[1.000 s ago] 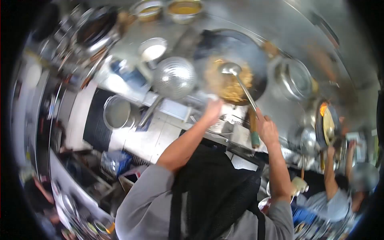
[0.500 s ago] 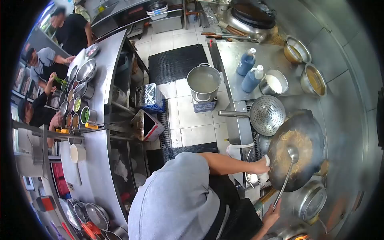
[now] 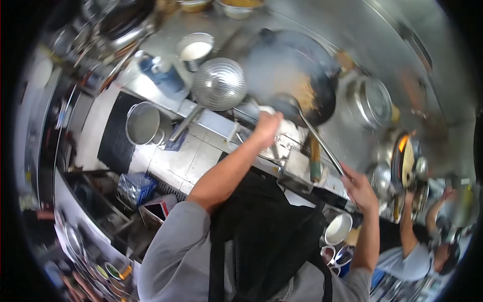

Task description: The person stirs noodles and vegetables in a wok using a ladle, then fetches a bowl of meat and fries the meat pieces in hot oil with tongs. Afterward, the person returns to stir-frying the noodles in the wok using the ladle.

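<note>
My left hand (image 3: 269,128) is closed on a white cloth (image 3: 266,109) at the near rim of a large dark wok (image 3: 324,83). Yellowish, noodle-like food (image 3: 304,95) lies in the wok, partly veiled by steam. Gripped in my right hand (image 3: 359,189) is the long handle of a metal ladle (image 3: 329,151). Its bowl is at the wok's near side, close to my left hand, and blurred. A perforated metal strainer (image 3: 219,83) rests left of the wok, its handle pointing toward the floor side.
Further left are a pot of white contents (image 3: 196,50), blue bottles (image 3: 163,75) and a large pot (image 3: 143,123) low by the counter. A metal pot (image 3: 370,103) stands right of the wok. At far right a co-worker (image 3: 410,251) handles a pan (image 3: 402,158) near a flame.
My view has swung toward the stove and the right, bringing a co-worker in. The ladle's bowl has moved from amid the food to the wok's near side. Both hands keep their holds.
</note>
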Available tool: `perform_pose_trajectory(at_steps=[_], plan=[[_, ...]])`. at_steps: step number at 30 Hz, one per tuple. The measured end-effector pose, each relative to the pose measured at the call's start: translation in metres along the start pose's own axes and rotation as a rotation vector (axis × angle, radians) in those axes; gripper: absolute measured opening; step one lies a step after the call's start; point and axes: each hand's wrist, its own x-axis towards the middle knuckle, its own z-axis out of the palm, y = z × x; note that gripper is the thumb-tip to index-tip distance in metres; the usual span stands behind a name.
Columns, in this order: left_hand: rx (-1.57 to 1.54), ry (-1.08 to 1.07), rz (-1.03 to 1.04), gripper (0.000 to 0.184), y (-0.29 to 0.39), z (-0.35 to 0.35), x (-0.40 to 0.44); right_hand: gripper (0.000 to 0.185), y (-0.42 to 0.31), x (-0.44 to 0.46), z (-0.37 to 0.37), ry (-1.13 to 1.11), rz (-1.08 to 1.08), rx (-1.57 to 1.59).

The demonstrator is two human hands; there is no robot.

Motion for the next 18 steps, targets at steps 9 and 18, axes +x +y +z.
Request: perform_pose_trajectory(at_steps=[9,18], plan=[[-0.098,-0.033,0.043,0.04,-0.071,-0.071,-0.044,0.048,-0.018,-0.015,-0.016,-0.035,-0.227,-0.3],[-0.088,-0.026,0.073,0.018,-0.046,-0.037,-0.01,0.047,0.027,0.077,0.063,0.33,-0.372,-0.373]])
